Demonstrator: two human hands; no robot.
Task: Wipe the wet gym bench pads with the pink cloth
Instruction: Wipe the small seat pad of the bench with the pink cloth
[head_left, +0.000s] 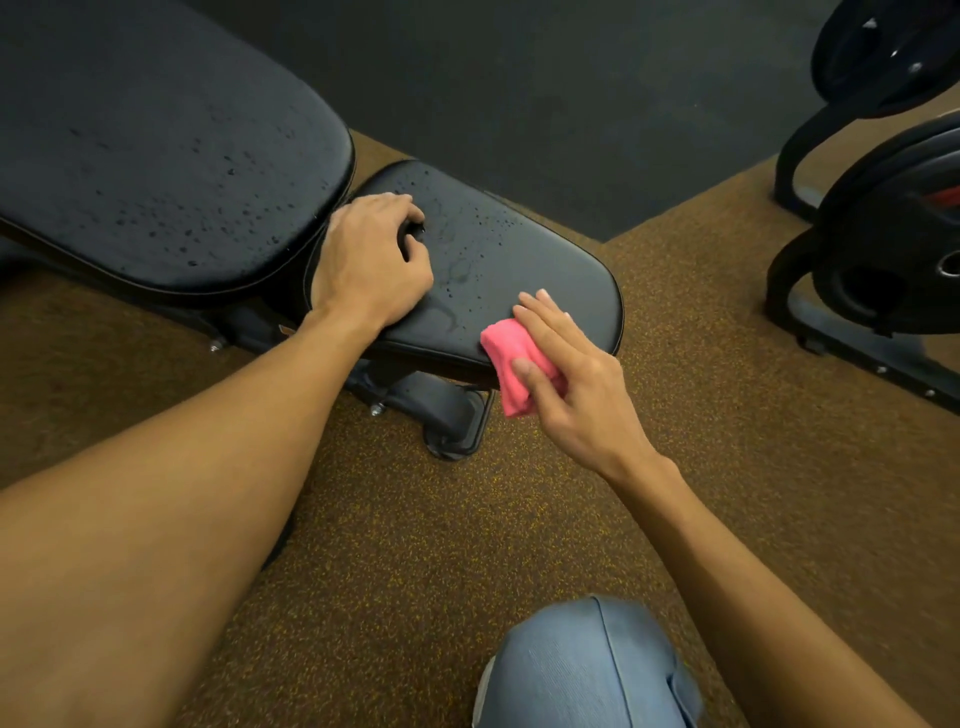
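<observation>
Two black bench pads carry water droplets: the long back pad (156, 150) at the upper left and the smaller seat pad (519, 260) in the middle. My left hand (374, 260) rests on the seat pad's near-left end, fingers curled, palm down, holding nothing that I can see. My right hand (566, 379) holds the folded pink cloth (511, 364) against the seat pad's near right edge, thumb pressed on the cloth. Part of the cloth hangs below the pad edge.
The bench's black metal frame and foot (447, 415) stand on brown speckled rubber floor (415, 545). A rack with black weight plates (893, 234) stands at the right. My knee in blue jeans (587, 670) is at the bottom. Dark matting (571, 78) lies beyond.
</observation>
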